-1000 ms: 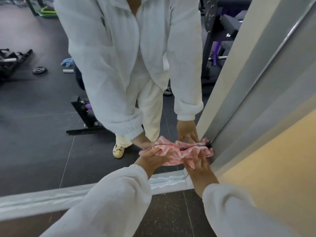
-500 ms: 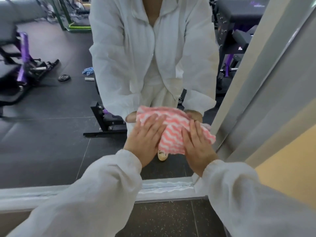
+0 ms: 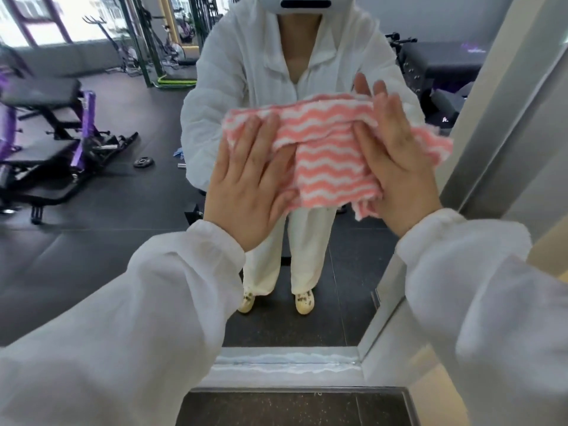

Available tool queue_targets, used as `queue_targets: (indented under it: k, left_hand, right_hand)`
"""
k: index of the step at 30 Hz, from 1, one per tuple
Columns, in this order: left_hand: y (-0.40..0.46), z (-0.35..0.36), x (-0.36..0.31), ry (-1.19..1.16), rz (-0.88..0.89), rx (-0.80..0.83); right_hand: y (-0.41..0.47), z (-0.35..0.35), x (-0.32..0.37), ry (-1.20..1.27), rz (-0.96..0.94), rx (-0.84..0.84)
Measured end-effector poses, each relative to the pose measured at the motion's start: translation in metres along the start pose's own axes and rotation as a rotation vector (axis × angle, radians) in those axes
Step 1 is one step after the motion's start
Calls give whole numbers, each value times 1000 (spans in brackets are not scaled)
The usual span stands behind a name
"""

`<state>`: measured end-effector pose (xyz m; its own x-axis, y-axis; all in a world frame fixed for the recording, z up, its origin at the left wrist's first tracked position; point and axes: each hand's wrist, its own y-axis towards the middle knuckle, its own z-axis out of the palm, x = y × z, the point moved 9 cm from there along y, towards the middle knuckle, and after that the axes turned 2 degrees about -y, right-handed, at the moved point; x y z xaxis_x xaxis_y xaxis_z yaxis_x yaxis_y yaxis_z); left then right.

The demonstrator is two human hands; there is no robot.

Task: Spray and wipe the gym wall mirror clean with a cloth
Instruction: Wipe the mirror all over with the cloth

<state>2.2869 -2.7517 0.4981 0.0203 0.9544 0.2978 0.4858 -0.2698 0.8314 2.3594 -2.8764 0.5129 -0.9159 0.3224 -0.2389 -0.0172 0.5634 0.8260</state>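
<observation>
both arms reach forward in white sleeves; the left hand (image 3: 249,182) and the right hand (image 3: 399,161) lie flat, fingers straight and pointing up, side by side.

Pink-and-white wavy-striped cloth (image 3: 325,149), white sleeves (image 3: 172,302)

Purple weight bench (image 3: 46,139) and weight plate (image 3: 143,162) on dark floor (image 3: 92,241)

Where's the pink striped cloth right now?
In the head view, the cloth is spread flat on the mirror near its right edge, pressed between the left hand and right hand.
</observation>
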Motion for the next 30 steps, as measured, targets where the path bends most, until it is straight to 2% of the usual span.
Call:
queue_targets:
  k: [2, 4, 6, 9, 12, 15, 17, 20, 22, 24, 27, 30]
  left_hand:
    - [14, -14, 3, -17, 40, -103]
    - [18, -16, 4, -2, 107, -153]
    - [14, -10, 4, -12, 168, -148]
    - [-7, 6, 0, 14, 264, -84]
    - [-51, 34, -4, 95, 347, 40]
    - [-105, 64, -18, 150, 494, 266]
    - [-139, 76, -32, 149, 554, 384]
    - [-196, 103, -53, 227, 681, 567]
    - [-245, 125, -60, 365, 818, 713]
    - [-283, 141, -61, 425, 808, 843]
    - [-320, 153, -61, 393, 718, 1027]
    - [-304, 140, -58, 452, 704, 861]
  right_hand:
    - [12, -6, -2, 1, -27, -39]
    - [11, 5, 2, -42, -39, 46]
    - [3, 18, 12, -125, -79, 114]
    - [-20, 35, 28, -266, -171, 104]
    - [-53, 60, 39, -292, -211, 124]
    - [-101, 89, 55, -268, -291, 214]
    - [-131, 112, 69, -242, -318, 342]
    - [-192, 163, 86, -237, -352, 718]
    - [-235, 196, 106, -352, -490, 784]
    - [-277, 226, 118, -366, -579, 897]
    - [-271, 227, 126, -272, -593, 901]
    - [-233, 203, 133, -409, -556, 691]
